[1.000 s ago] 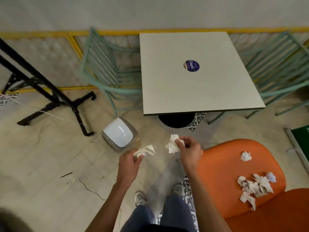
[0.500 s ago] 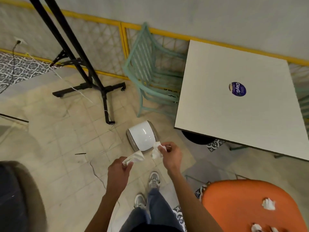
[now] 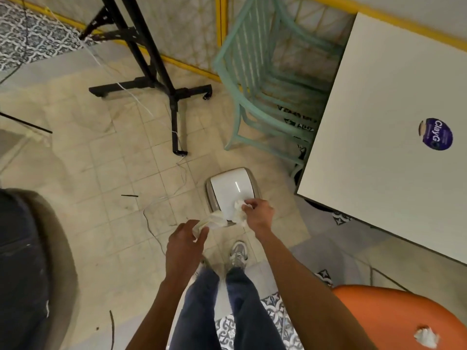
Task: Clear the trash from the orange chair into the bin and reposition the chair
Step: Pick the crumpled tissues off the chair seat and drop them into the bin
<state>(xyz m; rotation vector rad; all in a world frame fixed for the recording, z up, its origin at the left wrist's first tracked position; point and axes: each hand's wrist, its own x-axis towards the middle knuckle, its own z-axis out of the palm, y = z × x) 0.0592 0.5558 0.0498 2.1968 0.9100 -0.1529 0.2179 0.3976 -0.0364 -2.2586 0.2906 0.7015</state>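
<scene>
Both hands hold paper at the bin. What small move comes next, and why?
Probably the right hand pushes its crumpled tissue in through the bin lid: the tissue is over the closed white lid's near edge, and the left hand holds its paper just short.

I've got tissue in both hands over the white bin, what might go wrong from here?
The bin lid looks closed, and the left hand and right hand each hold crumpled tissue, so a wad may slide off onto the floor. A thin cable lies near the feet, a possible trip.
</scene>
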